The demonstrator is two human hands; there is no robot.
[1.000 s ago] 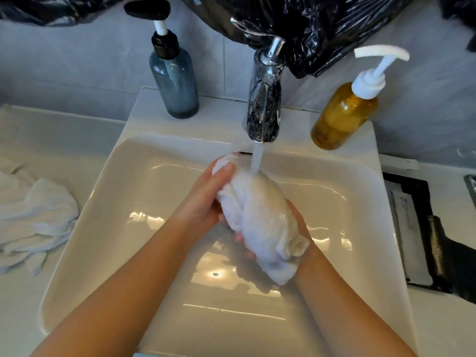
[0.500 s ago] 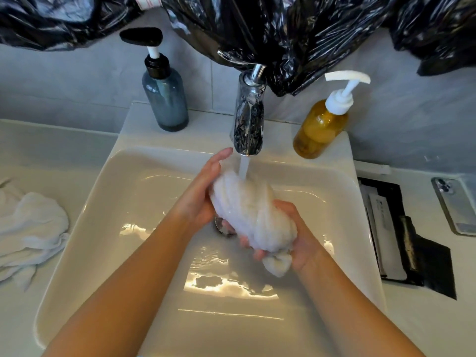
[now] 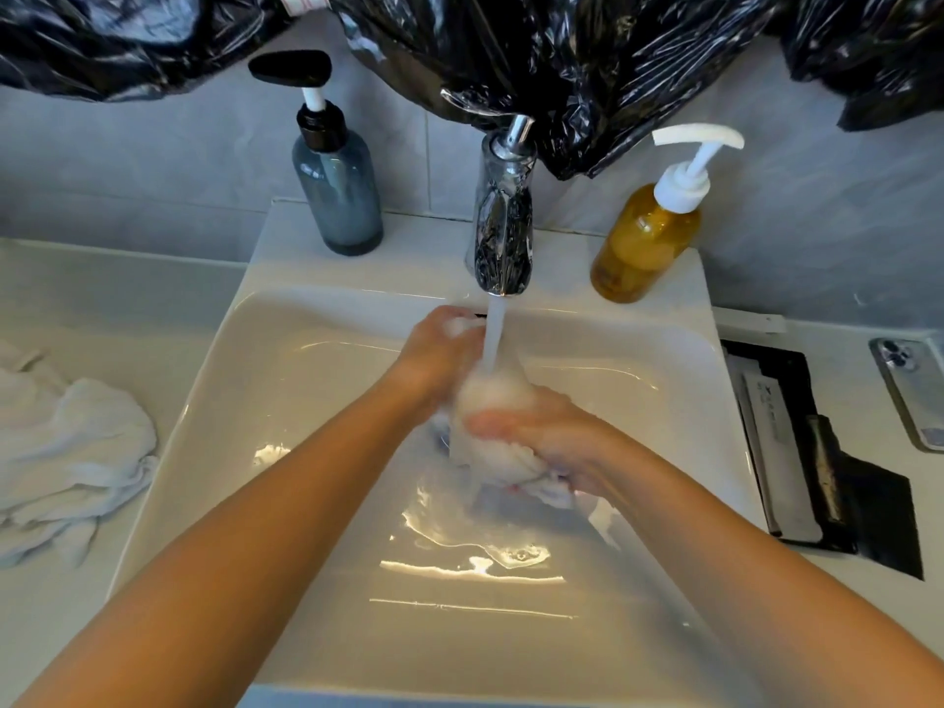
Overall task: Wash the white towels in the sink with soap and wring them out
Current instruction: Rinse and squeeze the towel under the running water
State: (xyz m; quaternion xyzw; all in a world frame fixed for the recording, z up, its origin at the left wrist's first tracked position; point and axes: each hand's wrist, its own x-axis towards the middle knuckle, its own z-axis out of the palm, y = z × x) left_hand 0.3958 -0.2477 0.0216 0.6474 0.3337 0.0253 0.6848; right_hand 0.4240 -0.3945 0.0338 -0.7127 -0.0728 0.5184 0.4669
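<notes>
- While water runs from the tap straight onto it, one white towel is held bunched over the sink. Washing is judged to be under way, not finished.
- Head view, soap: an amber pump bottle and a blue-grey pump bottle stand on the back ledge, either side of the tap, and neither is being touched. The towel's surface is blurred, so lather cannot be confirmed.
- Head view, outstanding work: a heap of white towels lies on the counter left of the sink, well apart from the hands. Whether these are washed or waiting cannot be told. Wringing of the held towel is judged not yet done.
- Head view, left hand: the fingers are curled round the towel's upper end, just beside the stream, with a bit of white cloth showing above them.
- Head view, right hand: the fingers are closed together across the towel's lower half, clamping it. Loose cloth hangs below the palm, above the basin floor.
- The towel lies between the two hands and is gripped by both.
</notes>
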